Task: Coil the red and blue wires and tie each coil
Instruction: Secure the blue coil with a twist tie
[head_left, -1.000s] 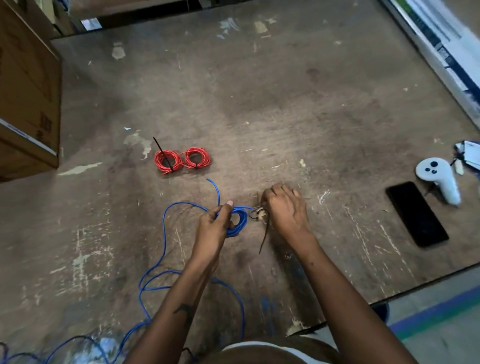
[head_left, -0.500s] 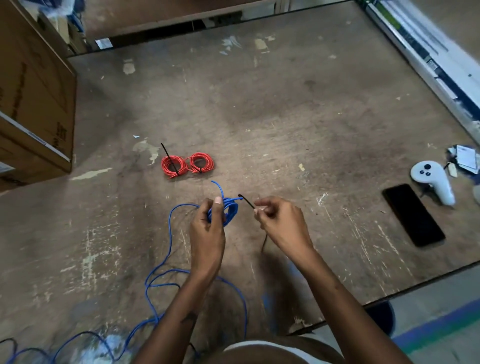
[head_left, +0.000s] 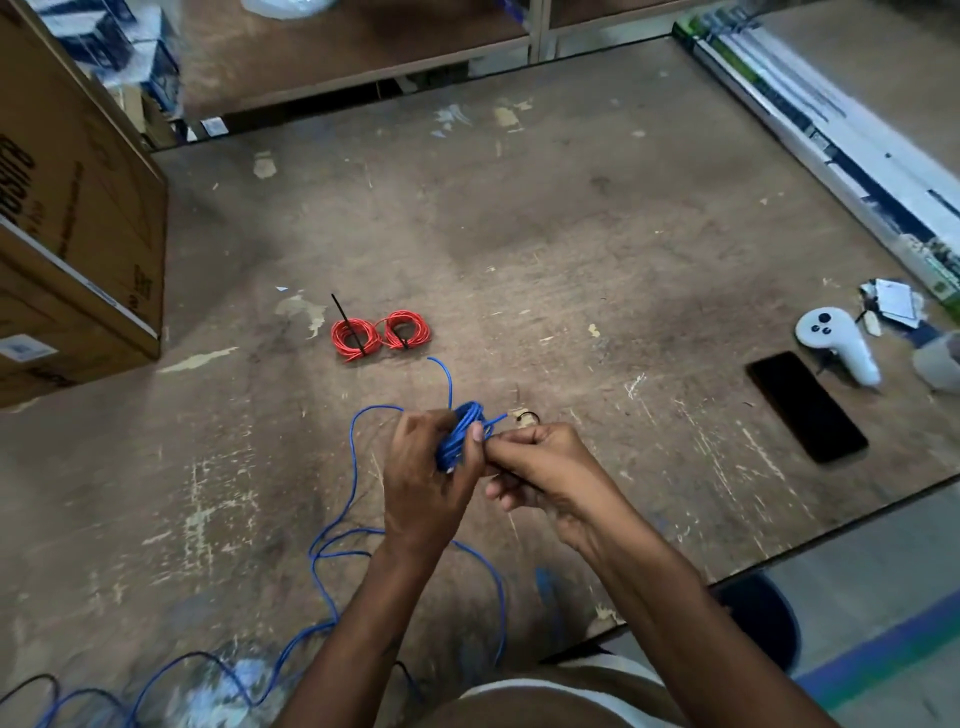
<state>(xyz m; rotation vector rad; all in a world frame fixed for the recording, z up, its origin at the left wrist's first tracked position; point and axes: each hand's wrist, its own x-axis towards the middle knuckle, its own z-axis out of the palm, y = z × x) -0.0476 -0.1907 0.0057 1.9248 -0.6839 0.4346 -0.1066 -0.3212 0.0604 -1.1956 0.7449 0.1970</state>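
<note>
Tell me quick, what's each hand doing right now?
Left hand: grips the blue wire coil.
Right hand: fingers curled, pinching something small beside the coil; what it is cannot be told.

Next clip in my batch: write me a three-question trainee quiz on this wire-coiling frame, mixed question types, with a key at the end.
1. True or false: the red wire coils lie on the table with black ties on them.
2. Multiple choice: what does the left hand grip? A) the black phone B) the blue wire coil C) the white controller
3. Fill in: most of the loose blue wire trails toward the ____ edge of the table, by the person.

Key: 1 true. 2 B; the black phone and the white controller lie untouched at the right. 3 near. The right hand pinches something at the coil; what it is cannot be told.
</note>
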